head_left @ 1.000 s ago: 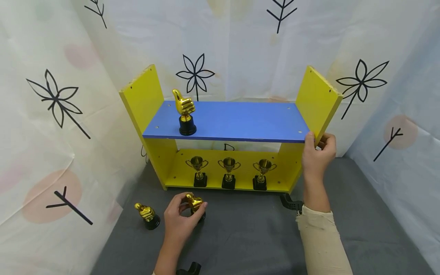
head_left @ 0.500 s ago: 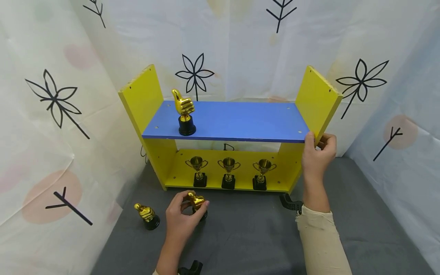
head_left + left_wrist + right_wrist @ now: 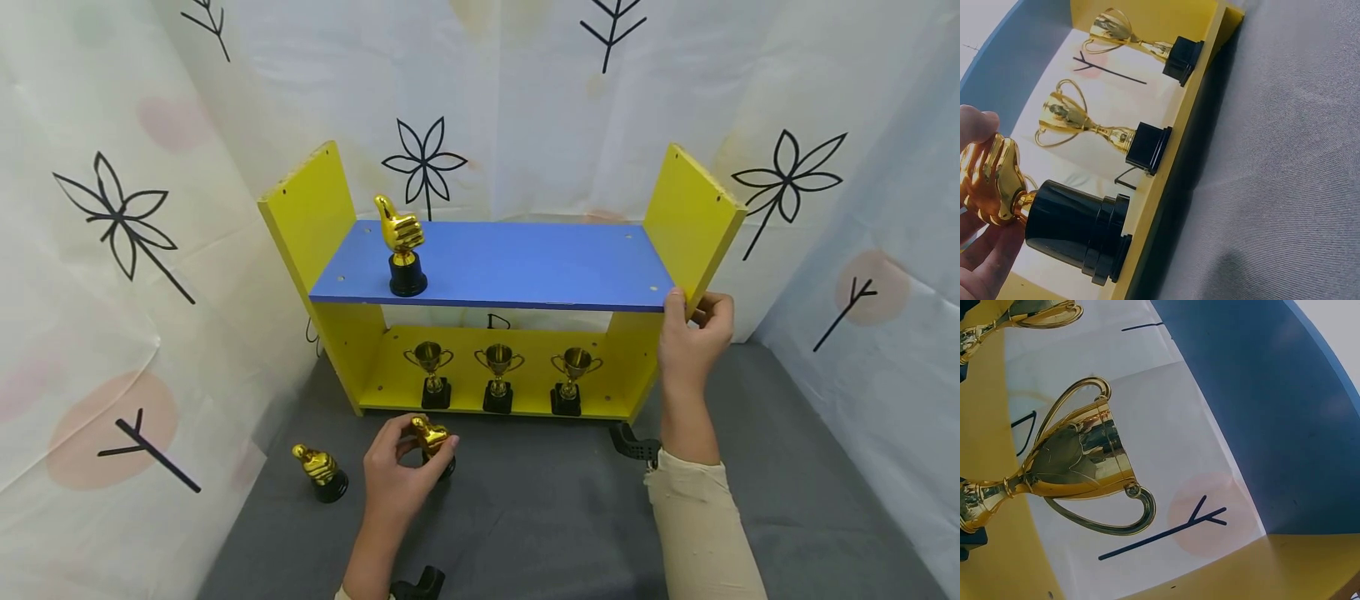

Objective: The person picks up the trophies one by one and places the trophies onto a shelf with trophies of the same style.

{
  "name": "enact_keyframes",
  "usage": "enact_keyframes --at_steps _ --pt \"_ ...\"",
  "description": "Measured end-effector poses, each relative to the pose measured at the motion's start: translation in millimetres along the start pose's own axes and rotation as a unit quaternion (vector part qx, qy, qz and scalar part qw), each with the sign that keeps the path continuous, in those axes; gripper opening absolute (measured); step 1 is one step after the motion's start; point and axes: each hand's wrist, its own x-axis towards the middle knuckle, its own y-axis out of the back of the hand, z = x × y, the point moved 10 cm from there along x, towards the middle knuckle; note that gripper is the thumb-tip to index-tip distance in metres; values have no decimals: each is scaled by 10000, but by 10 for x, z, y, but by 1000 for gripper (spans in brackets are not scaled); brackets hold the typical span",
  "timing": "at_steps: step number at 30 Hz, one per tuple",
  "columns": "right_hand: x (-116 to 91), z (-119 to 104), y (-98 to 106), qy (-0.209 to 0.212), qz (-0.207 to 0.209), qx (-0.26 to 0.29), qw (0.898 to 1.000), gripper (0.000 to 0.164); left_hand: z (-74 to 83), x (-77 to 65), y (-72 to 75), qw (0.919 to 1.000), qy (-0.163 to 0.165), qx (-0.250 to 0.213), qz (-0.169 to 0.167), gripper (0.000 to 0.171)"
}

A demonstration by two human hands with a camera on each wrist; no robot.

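Observation:
My left hand (image 3: 401, 475) holds a gold thumbs-up trophy (image 3: 431, 437) between thumb and fingers, in front of the shelf unit. The left wrist view shows this trophy's black base (image 3: 1072, 228) whole, with fingers round the gold part. A second thumbs-up trophy (image 3: 320, 472) stands on the grey cloth to the left. Another thumbs-up trophy (image 3: 405, 250) stands upright on the blue shelf (image 3: 525, 262), near its left end. My right hand (image 3: 693, 337) grips the yellow right side panel (image 3: 693, 221), its thumb at the blue board's front corner. The right wrist view does not show that hand.
Three gold cup trophies, the left cup (image 3: 430, 371), middle cup (image 3: 499, 375) and right cup (image 3: 575, 379), stand in a row on the yellow lower shelf (image 3: 536, 335). Grey cloth (image 3: 540, 517) covers the surface in front. Printed fabric (image 3: 525, 108) hangs behind.
My left hand has shifted slightly right and towards the shelf unit, carrying the thumbs-up trophy. The right hand keeps its grip on the side panel.

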Motion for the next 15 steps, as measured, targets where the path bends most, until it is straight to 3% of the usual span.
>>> enact_keyframes --at_steps 15 --pt "5 33 -3 -66 -11 84 9999 14 80 26 -20 9997 -215 -107 34 49"
